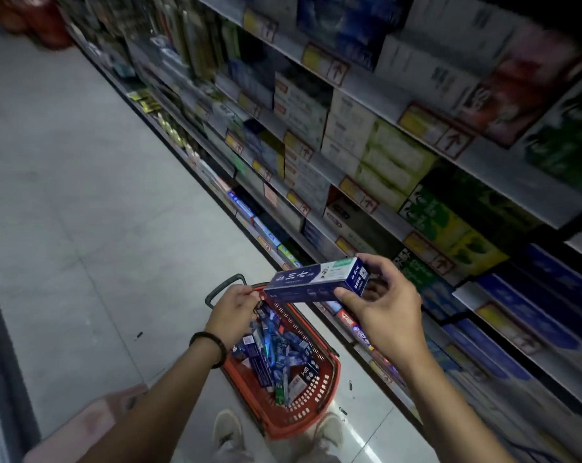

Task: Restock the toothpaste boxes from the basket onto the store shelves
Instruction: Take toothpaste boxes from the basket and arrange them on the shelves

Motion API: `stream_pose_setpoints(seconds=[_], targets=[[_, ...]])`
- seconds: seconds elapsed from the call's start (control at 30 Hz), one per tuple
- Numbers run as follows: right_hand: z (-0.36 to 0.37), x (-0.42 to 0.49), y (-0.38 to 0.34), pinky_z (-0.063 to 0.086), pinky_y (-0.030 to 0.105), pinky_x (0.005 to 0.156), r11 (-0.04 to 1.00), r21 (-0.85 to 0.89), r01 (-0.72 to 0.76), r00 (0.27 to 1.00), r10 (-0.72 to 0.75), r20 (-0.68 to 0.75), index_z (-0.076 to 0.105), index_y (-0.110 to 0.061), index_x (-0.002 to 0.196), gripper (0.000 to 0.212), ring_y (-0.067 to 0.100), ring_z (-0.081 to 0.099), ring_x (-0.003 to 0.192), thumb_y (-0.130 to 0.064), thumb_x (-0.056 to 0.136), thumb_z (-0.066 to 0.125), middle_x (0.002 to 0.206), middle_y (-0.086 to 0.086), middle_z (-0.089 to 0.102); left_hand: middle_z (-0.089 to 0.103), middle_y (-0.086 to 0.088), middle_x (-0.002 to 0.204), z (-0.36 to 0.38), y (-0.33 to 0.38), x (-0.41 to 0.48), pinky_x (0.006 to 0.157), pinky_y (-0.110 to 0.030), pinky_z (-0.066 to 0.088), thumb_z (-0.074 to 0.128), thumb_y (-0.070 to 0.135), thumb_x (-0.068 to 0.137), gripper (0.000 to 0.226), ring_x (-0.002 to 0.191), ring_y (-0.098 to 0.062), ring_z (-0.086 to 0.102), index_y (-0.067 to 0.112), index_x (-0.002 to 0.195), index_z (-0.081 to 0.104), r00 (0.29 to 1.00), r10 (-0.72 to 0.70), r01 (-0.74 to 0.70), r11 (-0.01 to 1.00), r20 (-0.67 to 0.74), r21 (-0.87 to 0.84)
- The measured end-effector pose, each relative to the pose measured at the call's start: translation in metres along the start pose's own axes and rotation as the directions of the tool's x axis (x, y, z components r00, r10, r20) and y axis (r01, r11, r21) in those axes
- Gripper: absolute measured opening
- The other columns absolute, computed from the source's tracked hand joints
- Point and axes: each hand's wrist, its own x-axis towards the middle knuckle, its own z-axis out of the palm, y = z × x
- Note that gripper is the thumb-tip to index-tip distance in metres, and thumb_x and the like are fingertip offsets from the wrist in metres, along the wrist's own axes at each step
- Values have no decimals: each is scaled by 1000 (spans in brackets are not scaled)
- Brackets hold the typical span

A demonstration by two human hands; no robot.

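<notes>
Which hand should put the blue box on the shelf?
The right hand: it holds the blue toothpaste box and is nearest the shelves. The left hand is down over the red basket.

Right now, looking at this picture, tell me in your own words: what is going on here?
Someone is restocking in a shop aisle. The right hand pinches one end of a long dark blue cardboard toothpaste box, held in the air beside the stocked metal shelves and not yet placed. The left hand hangs over the red plastic basket on the floor, which holds many more boxes. Whether that hand grips anything is unclear.
</notes>
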Motion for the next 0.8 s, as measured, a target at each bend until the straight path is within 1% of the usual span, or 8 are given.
stream_pose_setpoints(seconds=[0.1, 0.2, 0.3, 0.4, 0.5, 0.6, 0.67, 0.8], targets=[[-17, -4, -25, 63, 43, 90, 999, 24, 40, 999, -39, -19, 65, -44, 124, 62, 13, 74, 105, -26, 74, 98, 122, -13, 74, 66, -2, 118, 1, 28, -14, 70, -33, 61, 52, 37, 109, 31, 91, -21, 73, 19, 133, 55, 1000, -12, 13, 996, 6, -93], [-34, -10, -49, 65, 40, 87, 995, 64, 76, 997, -74, -26, 67, -40, 123, 60, 11, 75, 100, -18, 75, 97, 118, -13, 75, 68, -1, 122, 5, 48, -33, 79, -38, 63, 50, 47, 108, 33, 100, -27, 75, 25, 131, 54, 998, -29, 38, 978, 48, -204], [-48, -16, -65, 65, 37, 86, 993, 78, 92, 996, -91, -18, 68, -35, 123, 59, 12, 76, 99, -15, 76, 96, 117, -13, 75, 70, -4, 123, 11, 60, -49, 87, -47, 64, 53, 54, 105, 30, 99, -30, 78, 30, 123, 57, 991, -64, 100, 942, 122, -320], [-65, -22, -79, 63, 27, 84, 986, 122, 115, 993, -113, -20, 69, -30, 123, 58, 9, 75, 99, -9, 76, 94, 114, -14, 76, 72, -10, 125, 17, 75, -61, 90, -50, 63, 53, 54, 104, 39, 98, -32, 78, 25, 130, 59, 988, -30, 87, 919, 153, -385], [-79, -28, -89, 59, 19, 81, 979, 151, 137, 991, -137, -7, 69, -27, 123, 56, 4, 74, 101, -7, 77, 93, 116, -11, 76, 77, -12, 117, 22, 87, -72, 92, -51, 61, 54, 48, 106, 41, 99, -36, 77, 17, 130, 63, 989, 12, 53, 899, 146, -434], [-94, -30, -97, 60, 23, 86, 975, 144, 168, 986, -167, -16, 69, -31, 125, 58, 5, 72, 109, -10, 78, 93, 121, -15, 74, 76, -14, 119, 28, 95, -80, 90, -49, 60, 55, 41, 108, 35, 99, -38, 77, 14, 128, 64, 993, 32, 28, 870, 113, -493], [-103, -32, -99, 60, 23, 89, 969, 166, 185, 983, -184, -22, 69, -29, 126, 58, 4, 71, 109, -6, 79, 92, 120, -18, 75, 77, -15, 117, 31, 99, -86, 92, -50, 59, 56, 34, 109, 31, 99, -38, 77, 11, 128, 63, 994, 55, 2, 851, 93, -525], [-116, -34, -101, 61, 36, 97, 960, 186, 209, 978, -203, -51, 68, -32, 133, 61, 12, 68, 121, -8, 82, 90, 128, -13, 73, 78, -18, 112, 29, 113, -93, 96, -47, 57, 57, 24, 108, 28, 103, -34, 77, 5, 128, 62, 990, 114, -45, 810, 81, -584]])
